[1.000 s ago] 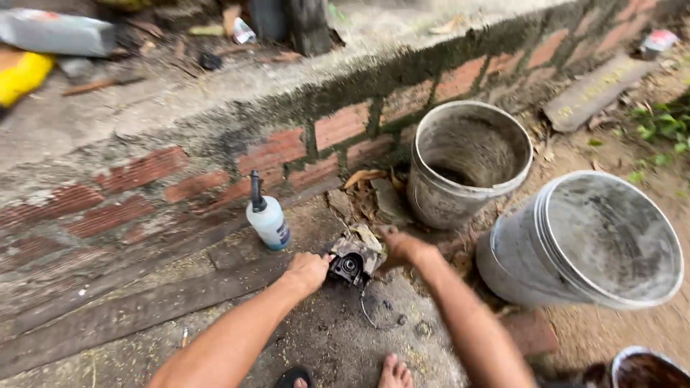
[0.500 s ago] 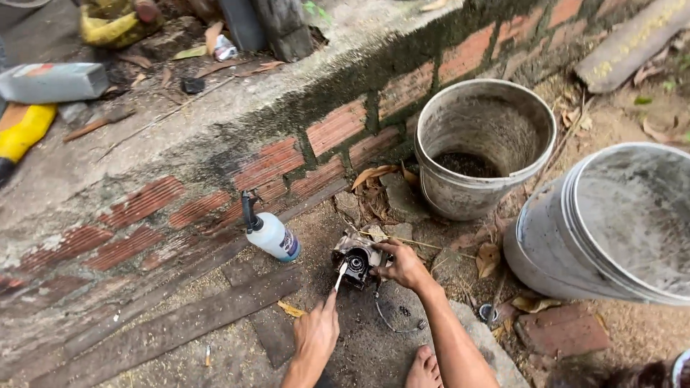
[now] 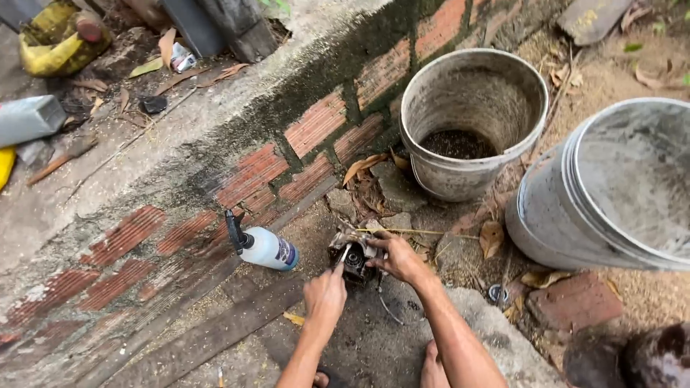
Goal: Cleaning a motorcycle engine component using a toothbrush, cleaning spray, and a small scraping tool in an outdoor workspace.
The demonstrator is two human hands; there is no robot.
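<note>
Right hand: the right hand [image 3: 399, 259], low centre of the frame, curls its fingers [image 3: 379, 253] shut around the right side of a small dark engine part [image 3: 353, 257] and holds it on the ground.
Left hand: the left hand [image 3: 325, 293] sits just below and left of the part, forefinger stretched up to touch its lower edge; the other fingers are loosely bent, and whether they grip a thin tool cannot be told.
Part: it lies between the two hands, up and right from the left fingertips, touching both hands. Its long axis cannot be told. The right hand is nearer, wrapped on it.
Bottle: a white spray bottle [image 3: 266, 248] lies on its side just left of the part, black nozzle towards the brick wall [image 3: 248, 172].
Further out: a grey bucket [image 3: 471, 118] with dark dirt stands upper right; a larger tub [image 3: 611, 194] fills the right edge. Dry leaves lie between.
Change: half a second ago the left hand was lower and apart from the part; now it has come up to touch it. The right hand's hold is unchanged.
</note>
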